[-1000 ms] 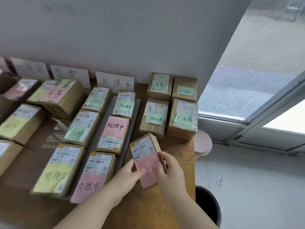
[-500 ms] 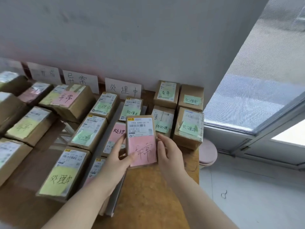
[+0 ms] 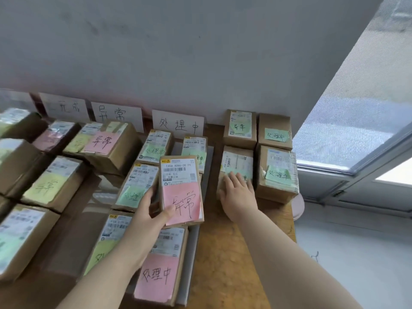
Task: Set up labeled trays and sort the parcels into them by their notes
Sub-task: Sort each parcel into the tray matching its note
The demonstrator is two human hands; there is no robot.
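My left hand point(image 3: 149, 216) holds a flat brown parcel with a pink note point(image 3: 181, 192) by its lower left edge, lifted above the grey tray point(image 3: 201, 175) that carries several parcels with notes. My right hand point(image 3: 237, 196) lies with straight fingers on top of a brown parcel with a green note point(image 3: 237, 162) on the wooden table point(image 3: 227, 264), right of the tray. Three more unsorted parcels stand around it: one behind it point(image 3: 239, 128), one at the back right point(image 3: 275, 132) and one on the right point(image 3: 277, 172).
White paper labels lean on the wall: one behind the tray point(image 3: 178, 124), two further left point(image 3: 117, 114) point(image 3: 65, 107). More noted parcels fill the left side, such as a big box with a pink note point(image 3: 111, 146). The table's right edge drops to a pink stool point(image 3: 298, 206) and the floor.
My right hand let go of the pink-note parcel and moved right onto the green-note parcel. My left hand alone now holds the pink-note parcel, lifted over the tray.
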